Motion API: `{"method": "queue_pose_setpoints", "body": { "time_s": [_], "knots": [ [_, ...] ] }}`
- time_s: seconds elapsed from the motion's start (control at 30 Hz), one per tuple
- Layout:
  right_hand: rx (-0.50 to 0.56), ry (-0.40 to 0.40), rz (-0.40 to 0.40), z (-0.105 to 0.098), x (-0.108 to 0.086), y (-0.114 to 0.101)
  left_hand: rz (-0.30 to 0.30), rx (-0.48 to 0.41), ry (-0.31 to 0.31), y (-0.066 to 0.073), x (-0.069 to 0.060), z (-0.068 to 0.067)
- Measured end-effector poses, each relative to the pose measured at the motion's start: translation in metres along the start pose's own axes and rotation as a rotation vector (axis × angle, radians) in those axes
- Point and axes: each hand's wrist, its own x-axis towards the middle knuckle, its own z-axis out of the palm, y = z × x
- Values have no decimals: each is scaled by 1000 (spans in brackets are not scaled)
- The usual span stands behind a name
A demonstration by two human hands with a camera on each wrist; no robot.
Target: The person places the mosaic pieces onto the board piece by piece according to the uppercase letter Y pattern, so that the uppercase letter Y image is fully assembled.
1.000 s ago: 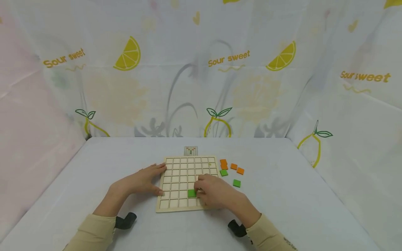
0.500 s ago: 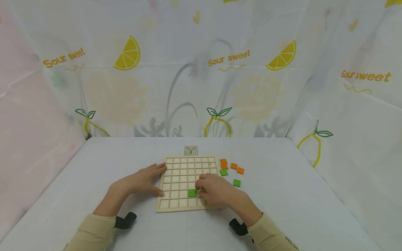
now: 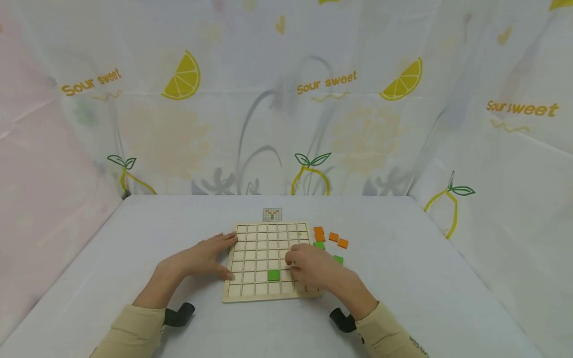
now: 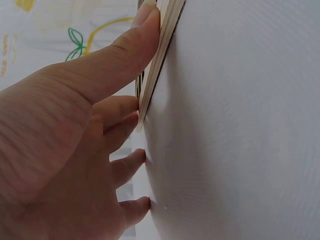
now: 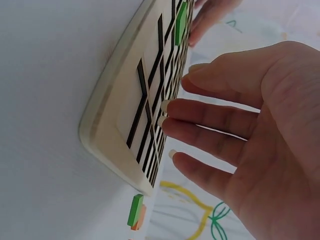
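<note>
A pale wooden grid board (image 3: pixel 249 255) lies on the white cloth, with one green square tile (image 3: pixel 273 275) in a cell of its second row from the front. My left hand (image 3: pixel 197 258) rests along the board's left edge; in the left wrist view its thumb (image 4: pixel 127 52) lies on the rim and its fingers are spread. Over the right part of the board hovers my right hand (image 3: pixel 315 267), just right of the green tile and apart from it. In the right wrist view its fingers (image 5: pixel 205 112) are loosely bent, with nothing between them.
Right of the board lie loose green tiles (image 3: pixel 338 259) and several orange tiles (image 3: pixel 342 243). A small card (image 3: pixel 272 215) printed with a coloured grid pattern sits behind the board. Lemon-printed cloth (image 3: pixel 250 124) walls in the back and sides.
My right hand has drawn away from the green tile, moving right and slightly toward the back. The tile stays in its cell, and my left hand keeps its place.
</note>
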Motion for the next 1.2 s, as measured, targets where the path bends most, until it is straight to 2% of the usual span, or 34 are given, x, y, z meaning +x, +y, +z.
{"method": "queue_pose_setpoints", "body": {
  "time_s": [0.3, 0.67, 0.97, 1.2],
  "knots": [
    [35, 1, 25, -4, -1, 6, 1, -11, 1, 1, 0, -1],
    [11, 25, 14, -6, -5, 13, 2, -3, 1, 0, 0, 0],
    [22, -16, 106, -7, -4, 20, 13, 6, 6, 0, 0, -1],
    [41, -5, 89, -8, -4, 23, 10, 2, 7, -1, -1, 0]
  ]
}}
